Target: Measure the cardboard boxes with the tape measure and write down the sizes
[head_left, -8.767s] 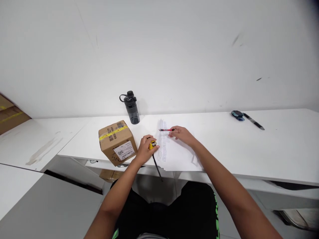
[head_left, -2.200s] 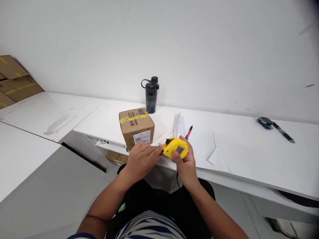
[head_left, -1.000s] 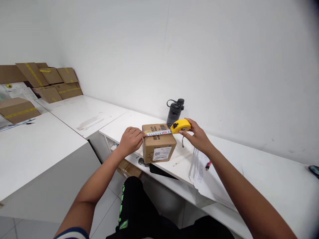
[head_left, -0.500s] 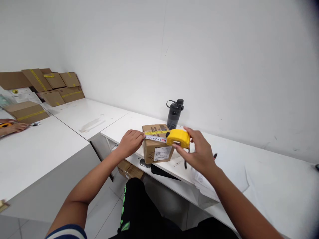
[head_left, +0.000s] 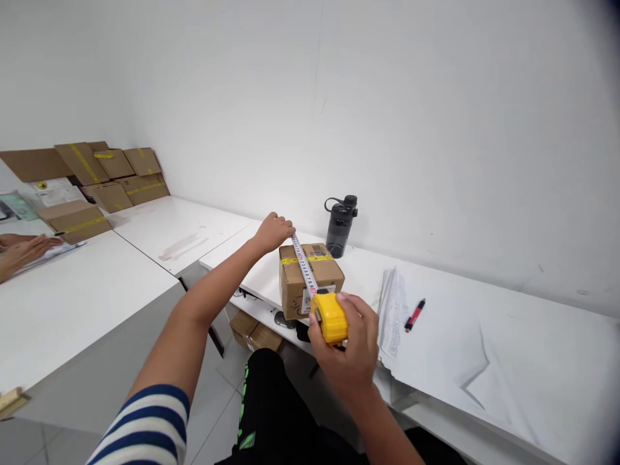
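Note:
A small cardboard box (head_left: pixel 293 274) with yellow tape and a white label sits on the white desk in front of me. Across its top, from back to front, runs the white blade of a tape measure (head_left: pixel 334 318). My right hand (head_left: pixel 356 342) is closed around the yellow case, low in front of the box's near side. At the far end, behind the box's back left corner, my left hand (head_left: pixel 275 232) pinches the blade's tip. The exact grip of those fingertips is partly hidden.
Behind the box stands a dark water bottle (head_left: pixel 340 226). Papers (head_left: pixel 436 342) with a red and black pen (head_left: pixel 415 315) lie to the right. Cardboard boxes (head_left: pixel 140 187) are stacked at the far left, near another person's hands (head_left: pixel 29 252). A parcel (head_left: pixel 254 330) sits below the desk.
The blade has turned from crosswise to front-to-back over the box. My left hand moved away to the back, and my right hand came nearer and lower, with more blade drawn out.

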`<state>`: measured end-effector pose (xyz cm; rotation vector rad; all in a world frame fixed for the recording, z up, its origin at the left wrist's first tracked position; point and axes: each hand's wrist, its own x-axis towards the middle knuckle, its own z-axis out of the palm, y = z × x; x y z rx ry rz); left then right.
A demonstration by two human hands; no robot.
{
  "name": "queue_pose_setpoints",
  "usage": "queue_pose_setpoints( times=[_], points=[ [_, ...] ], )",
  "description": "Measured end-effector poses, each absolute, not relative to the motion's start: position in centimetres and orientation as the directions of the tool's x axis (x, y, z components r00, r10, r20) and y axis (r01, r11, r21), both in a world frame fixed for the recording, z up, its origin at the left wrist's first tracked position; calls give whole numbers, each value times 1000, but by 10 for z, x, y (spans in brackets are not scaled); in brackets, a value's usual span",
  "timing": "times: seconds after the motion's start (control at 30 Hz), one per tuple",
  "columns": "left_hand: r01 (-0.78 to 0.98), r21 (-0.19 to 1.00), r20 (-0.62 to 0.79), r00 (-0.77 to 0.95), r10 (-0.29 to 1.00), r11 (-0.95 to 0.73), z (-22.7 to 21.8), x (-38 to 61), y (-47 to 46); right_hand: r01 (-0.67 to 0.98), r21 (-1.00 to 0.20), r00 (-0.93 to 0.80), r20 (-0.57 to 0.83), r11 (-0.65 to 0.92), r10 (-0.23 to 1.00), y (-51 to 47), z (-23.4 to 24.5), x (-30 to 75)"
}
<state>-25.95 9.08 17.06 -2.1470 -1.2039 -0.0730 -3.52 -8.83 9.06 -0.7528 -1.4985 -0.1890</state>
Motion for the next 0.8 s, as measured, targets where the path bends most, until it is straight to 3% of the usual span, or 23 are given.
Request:
queue_pose_setpoints(
  times=[0.13, 0.2, 0.4, 0.5, 0.6, 0.7, 0.8],
  points=[
    [722, -526, 139, 595, 792, -450, 178, -244, 94, 589, -326, 53, 928, 739, 368, -85, 87, -43],
    [751, -473, 73, 554, 829, -460, 186, -238, 90, 614, -341, 48, 916, 711, 398, -76, 85, -50],
    [904, -178, -166, 363, 917, -390, 209, -231, 75, 580, -522, 73, 798, 625, 599, -53, 83, -71],
    [947, -46, -191, 305, 933, -319, 208, -236, 70, 564, -635, 129, 700, 529, 703, -54, 81, -75],
    [964, 209, -197, 205, 959, -164, 196, -244, 69, 559, -692, 140, 622, 457, 771, -57, 77, -72],
    [910, 407, -282, 208, 937, -80, 184, -250, 69, 543, -714, 128, 591, 442, 796, -61, 78, -69],
    [869, 489, -298, 252, 921, -80, 177, -253, 70, 537, -734, 142, 564, 415, 814, -64, 80, -70]
  ],
)
